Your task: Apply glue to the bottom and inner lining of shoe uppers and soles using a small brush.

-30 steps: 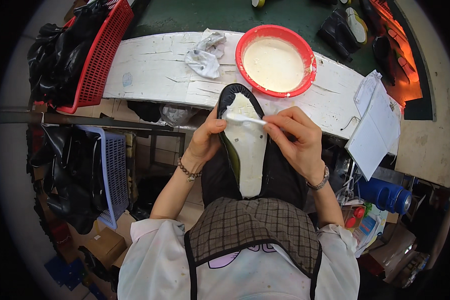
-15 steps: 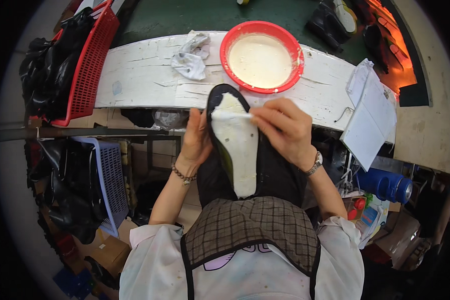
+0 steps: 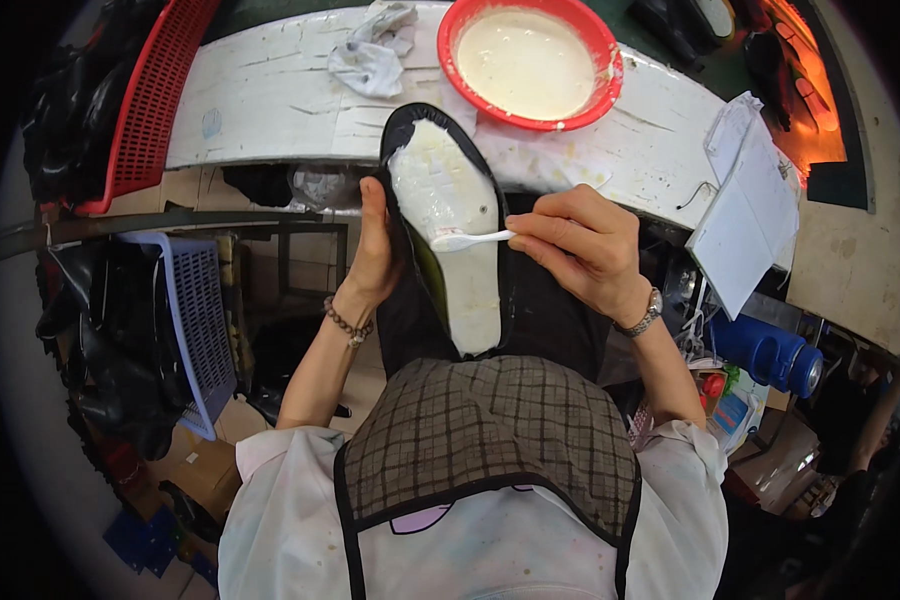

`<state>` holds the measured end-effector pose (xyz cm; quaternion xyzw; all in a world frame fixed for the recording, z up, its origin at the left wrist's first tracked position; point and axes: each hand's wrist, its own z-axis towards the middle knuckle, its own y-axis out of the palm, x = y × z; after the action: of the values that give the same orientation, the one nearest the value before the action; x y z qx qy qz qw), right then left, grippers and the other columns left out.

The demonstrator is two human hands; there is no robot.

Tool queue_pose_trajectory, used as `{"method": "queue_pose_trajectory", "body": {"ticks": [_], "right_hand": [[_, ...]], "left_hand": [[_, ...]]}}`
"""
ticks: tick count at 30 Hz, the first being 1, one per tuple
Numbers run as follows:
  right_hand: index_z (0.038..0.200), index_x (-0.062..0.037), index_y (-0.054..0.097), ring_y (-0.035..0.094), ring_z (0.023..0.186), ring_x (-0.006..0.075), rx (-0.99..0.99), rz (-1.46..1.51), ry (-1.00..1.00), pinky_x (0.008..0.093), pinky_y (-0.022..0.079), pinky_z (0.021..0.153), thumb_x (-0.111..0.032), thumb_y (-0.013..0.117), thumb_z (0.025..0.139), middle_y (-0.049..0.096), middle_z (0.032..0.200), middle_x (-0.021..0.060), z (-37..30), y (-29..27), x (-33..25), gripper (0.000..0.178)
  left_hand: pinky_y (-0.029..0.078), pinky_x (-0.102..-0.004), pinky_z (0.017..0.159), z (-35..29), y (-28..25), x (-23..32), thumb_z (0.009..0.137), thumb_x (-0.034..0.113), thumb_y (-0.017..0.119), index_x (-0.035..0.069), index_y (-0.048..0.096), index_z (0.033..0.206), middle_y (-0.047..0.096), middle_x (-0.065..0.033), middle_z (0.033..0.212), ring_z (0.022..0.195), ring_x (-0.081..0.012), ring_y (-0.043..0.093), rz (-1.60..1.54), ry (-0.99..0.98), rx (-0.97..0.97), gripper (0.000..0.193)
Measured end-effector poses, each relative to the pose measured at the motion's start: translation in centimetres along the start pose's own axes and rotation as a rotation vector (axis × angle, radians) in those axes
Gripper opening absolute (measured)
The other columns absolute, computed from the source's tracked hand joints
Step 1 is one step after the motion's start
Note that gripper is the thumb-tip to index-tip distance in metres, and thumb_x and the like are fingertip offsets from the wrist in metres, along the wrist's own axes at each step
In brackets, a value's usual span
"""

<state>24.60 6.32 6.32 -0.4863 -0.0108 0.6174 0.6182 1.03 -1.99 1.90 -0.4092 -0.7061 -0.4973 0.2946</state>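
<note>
Over my remote feed, the white toothbrush-shaped brush (image 3: 467, 240) has moved from the forefoot down to the narrow waist of the upturned black shoe (image 3: 448, 185); the white underside ahead of it now looks wet and glossy up to the toe, which I read as the front part being covered and the stroke working heelward; the heel end looks duller, so I judge it less worked. The shoe lies sole-up over the lap, toe toward the bench, and slants further left than a second ago; right hand (image 3: 592, 245) closed in a fingertip pinch on the brush handle; left hand (image 3: 373, 250) beside the shoe's left edge, thumb stretched upward and clear of it, other fingers hidden, so I cannot tell how open they are or whether they grip. Count: two hands; one shoe being worked; one brush; one dark spot (image 3: 484, 209) visible on the sole; one red basin (image 3: 609, 88) of cream-coloured liquid; one crumpled rag (image 3: 370, 50); two baskets, one red (image 3: 150, 110), one blue (image 3: 200, 330); the black goods in them overlap, uncountable.
</note>
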Motion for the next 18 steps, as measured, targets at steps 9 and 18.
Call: {"method": "queue_pose_trajectory", "body": {"ticks": [9,18], "right_hand": [[0.095,-0.0098,0.078,0.058,0.066,0.0166,-0.154,-0.001,-0.005,0.0294,0.046,0.054,-0.013,0.086,0.072,0.067,0.085,0.0008,-3.2,-0.8,-1.7,0.024],[0.093,-0.0083,0.078,0.059,0.065,0.0184,-0.345,0.111,0.014,0.0312,0.048,0.054,-0.013,0.086,0.074,0.066,0.084,0.0028,-4.8,-2.2,-3.1,0.020]], "left_hand": [[0.044,-0.0394,0.112,-0.2,0.1,0.4,0.099,0.077,0.030,0.004,0.039,0.154,0.053,-0.0133,0.149,0.133,-0.0241,0.055,0.004,0.054,0.023,0.091],[0.044,-0.0390,0.111,-0.4,-0.4,-0.3,0.097,0.079,0.030,0.004,0.038,0.154,0.054,-0.0128,0.148,0.133,-0.0235,0.055,0.052,0.033,0.033,0.094]]}}
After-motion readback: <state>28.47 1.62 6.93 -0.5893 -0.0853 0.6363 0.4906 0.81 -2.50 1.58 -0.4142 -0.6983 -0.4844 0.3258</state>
